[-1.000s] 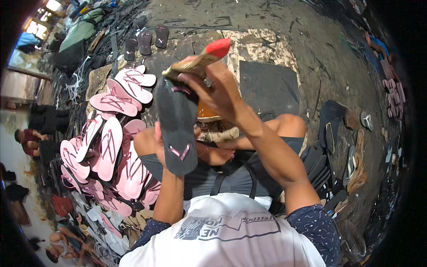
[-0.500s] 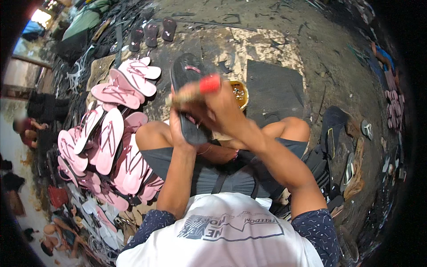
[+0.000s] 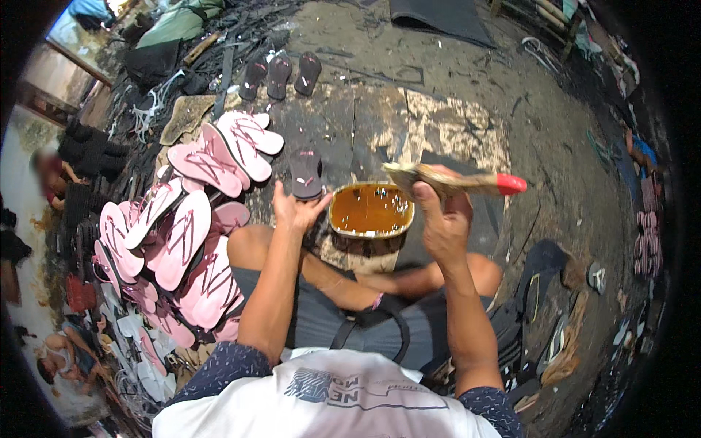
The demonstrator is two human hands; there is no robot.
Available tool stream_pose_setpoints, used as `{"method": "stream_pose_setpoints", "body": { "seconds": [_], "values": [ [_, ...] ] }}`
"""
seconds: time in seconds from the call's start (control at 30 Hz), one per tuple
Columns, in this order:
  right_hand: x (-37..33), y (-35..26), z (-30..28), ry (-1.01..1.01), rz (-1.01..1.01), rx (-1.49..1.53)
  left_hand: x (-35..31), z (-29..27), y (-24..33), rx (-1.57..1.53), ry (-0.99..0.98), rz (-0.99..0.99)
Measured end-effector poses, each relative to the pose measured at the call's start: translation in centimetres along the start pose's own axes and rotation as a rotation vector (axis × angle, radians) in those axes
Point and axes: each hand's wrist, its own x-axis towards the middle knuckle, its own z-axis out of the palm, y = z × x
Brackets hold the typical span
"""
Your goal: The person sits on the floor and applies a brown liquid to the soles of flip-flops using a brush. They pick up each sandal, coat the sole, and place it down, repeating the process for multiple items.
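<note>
A dark sandal sole (image 3: 305,169) with pink strap ends showing lies just beyond my left hand (image 3: 295,210). That hand is open, thumb and fingers spread to either side of the sole's near end; whether they touch it is hard to tell. My right hand (image 3: 447,223) is closed around a brush (image 3: 467,180) with a red handle end, held level with its bristles to the left. Below the bristles, between my hands, stands a rectangular tub (image 3: 372,235) of shiny amber liquid.
Pink flip-flops (image 3: 179,241) with dark straps are piled to my left. Several dark soles (image 3: 279,75) lie in a row at the far left of the worn board (image 3: 453,120). Scraps and loose footwear (image 3: 596,277) lie to the right. Other people (image 3: 69,354) sit far left.
My left hand has lowered the sole away from me toward the board and opened. My right hand has moved right with the brush, off the sole and over the tub. The view has shifted.
</note>
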Motion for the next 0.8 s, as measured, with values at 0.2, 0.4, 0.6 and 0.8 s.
{"method": "stream_pose_setpoints", "body": {
  "seconds": [0.2,0.4,0.6,0.8],
  "values": [
    [1.5,9.2,-4.4,0.277,0.116,0.105,1.0,-0.8,3.1,0.426,0.014,0.166],
    [1.9,14.5,-6.8,0.315,0.292,-0.018,16.6,12.1,3.3,0.705,-0.179,0.411],
    [2.6,17.4,-7.1,0.266,0.358,-0.022,33.2,14.3,5.4,0.812,0.114,0.692],
    [2.2,18.4,-9.7,0.38,0.412,-0.14,25.2,15.9,1.2,1.293,-0.107,0.826]
  ]
}}
